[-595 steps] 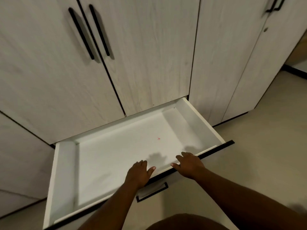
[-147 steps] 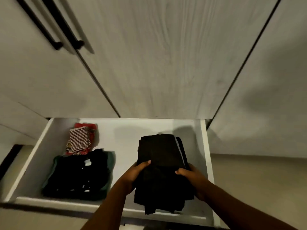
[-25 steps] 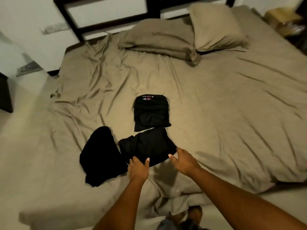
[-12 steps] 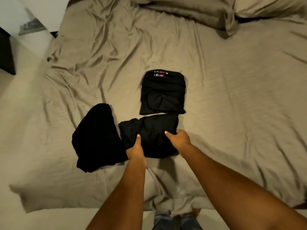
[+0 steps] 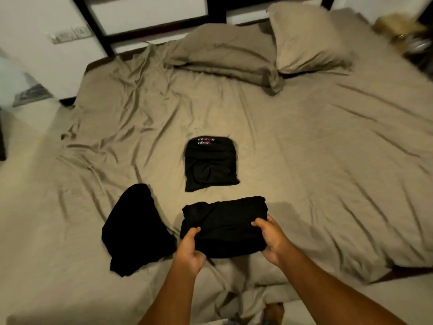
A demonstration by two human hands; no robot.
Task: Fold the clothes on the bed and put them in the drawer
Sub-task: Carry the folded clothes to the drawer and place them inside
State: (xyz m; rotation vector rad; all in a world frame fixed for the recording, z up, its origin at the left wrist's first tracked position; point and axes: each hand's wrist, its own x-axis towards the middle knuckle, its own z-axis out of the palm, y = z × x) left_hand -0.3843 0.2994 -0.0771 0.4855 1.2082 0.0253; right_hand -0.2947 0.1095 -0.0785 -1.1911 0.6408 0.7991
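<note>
A folded black garment [image 5: 225,225] is gripped at its near edge by both hands and lifted slightly off the bed [image 5: 316,165]. My left hand [image 5: 188,250] holds its left corner, my right hand [image 5: 273,240] its right corner. A second folded black garment with a small red and white print [image 5: 209,164] lies flat further up the bed. A third black garment [image 5: 134,228] lies loosely folded to the left. The drawer is out of view.
The bed has a wrinkled tan sheet and two tan pillows [image 5: 307,37] at the headboard [image 5: 150,24]. A cluttered nightstand [image 5: 407,36] stands at the far right. Pale floor runs along the left side. My feet show at the bottom edge.
Both hands closed on the near black garment and drew it toward me and to the right, away from the left garment. The camera tilted up, showing the pillows again.
</note>
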